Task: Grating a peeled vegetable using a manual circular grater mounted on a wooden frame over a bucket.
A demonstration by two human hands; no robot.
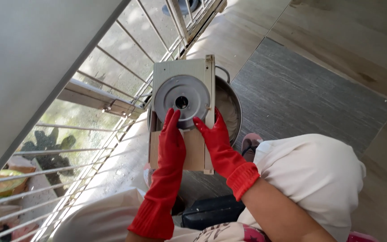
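Both my hands wear long red rubber gloves. My left hand [172, 136] and my right hand [215, 136] grip a flat rectangular slicer board [182, 67] with a round grey metal disc [182, 94] set in its upper half. My fingers reach up onto the lower rim of the disc from either side. The board is held tilted over a large metal pot [229, 105] that stands on the floor. The pot's inside looks pale and wet; most of it is hidden behind the board.
A metal railing [113, 107] with thin bars runs along the left, next to a pale wall [27, 67]. A grey mat [301, 94] lies on the wooden floor [337, 40]. My knees in white cloth [310, 175] bracket a dark object [209, 210].
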